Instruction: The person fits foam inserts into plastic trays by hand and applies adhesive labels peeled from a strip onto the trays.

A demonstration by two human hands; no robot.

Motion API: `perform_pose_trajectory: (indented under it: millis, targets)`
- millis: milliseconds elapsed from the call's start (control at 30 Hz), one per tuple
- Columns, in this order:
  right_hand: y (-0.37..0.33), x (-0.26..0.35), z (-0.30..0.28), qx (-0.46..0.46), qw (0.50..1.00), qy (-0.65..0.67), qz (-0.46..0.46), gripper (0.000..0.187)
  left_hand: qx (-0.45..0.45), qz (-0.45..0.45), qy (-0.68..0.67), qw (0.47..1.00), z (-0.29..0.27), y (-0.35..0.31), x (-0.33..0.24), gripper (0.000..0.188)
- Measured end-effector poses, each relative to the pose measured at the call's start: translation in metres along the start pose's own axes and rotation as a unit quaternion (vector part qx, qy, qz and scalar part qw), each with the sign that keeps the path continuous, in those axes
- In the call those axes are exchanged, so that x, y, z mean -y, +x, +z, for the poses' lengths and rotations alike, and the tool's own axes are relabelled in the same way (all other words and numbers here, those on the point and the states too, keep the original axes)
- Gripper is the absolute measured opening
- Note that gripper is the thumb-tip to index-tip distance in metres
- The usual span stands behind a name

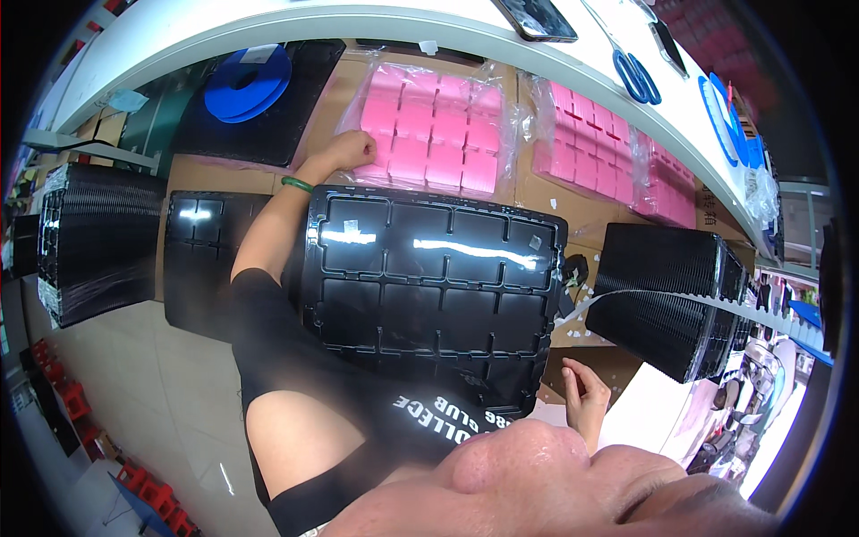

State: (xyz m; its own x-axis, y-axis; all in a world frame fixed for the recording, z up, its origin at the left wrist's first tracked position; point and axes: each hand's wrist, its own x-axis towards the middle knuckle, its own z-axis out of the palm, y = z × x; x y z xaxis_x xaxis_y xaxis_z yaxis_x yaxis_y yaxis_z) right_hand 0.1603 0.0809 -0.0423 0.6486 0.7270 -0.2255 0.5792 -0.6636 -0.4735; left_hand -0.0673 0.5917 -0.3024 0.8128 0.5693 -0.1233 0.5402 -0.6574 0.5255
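My left hand (353,149) is closed at the near left edge of a pink foam block sheet (436,121) wrapped in clear film; what its curled fingers hold, if anything, is hidden. A green bangle (297,184) circles that wrist. Below the forearm lies a glossy black plastic tray (429,300) divided into shallow compartments, with a small pale piece (352,226) on it. My right hand (586,398) is at the tray's right side, thumb and finger meeting at the tips. Anything between them is too small to make out.
Stacked black trays stand left (103,246) and right (671,295). A pale perforated strip (698,298) stretches over the right stack. More pink foam (591,148) lies behind. A white shelf (429,22) holds blue-handled scissors (637,79) and a phone (537,20). A blue reel (249,85) lies far left.
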Motion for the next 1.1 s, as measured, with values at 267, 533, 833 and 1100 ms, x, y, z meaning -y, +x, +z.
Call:
perform_pose_trajectory:
  millis: [267, 533, 833, 1100]
  targets:
    - [-0.003, 0.005, 0.001, 0.025, 0.997, 0.039, 0.062, 0.015, -0.012, -0.001, 0.076, 0.997, -0.001, -0.001, -0.01, 0.017]
    - [0.011, 0.015, -0.006, 0.008, 0.999, 0.02, 0.026, 0.017, -0.124, 0.012, 0.092, 0.988, -0.021, 0.009, -0.035, 0.019]
    - [0.154, 0.064, 0.023, -0.016, 0.968, 0.163, -0.191, 0.027, -0.139, 0.12, -0.098, 0.978, -0.091, 0.029, -0.091, 0.017]
    - [0.244, 0.178, 0.101, -0.115, 0.967, -0.078, -0.213, 0.069, -0.195, 0.197, 0.005, 0.961, -0.128, 0.007, -0.232, 0.018]
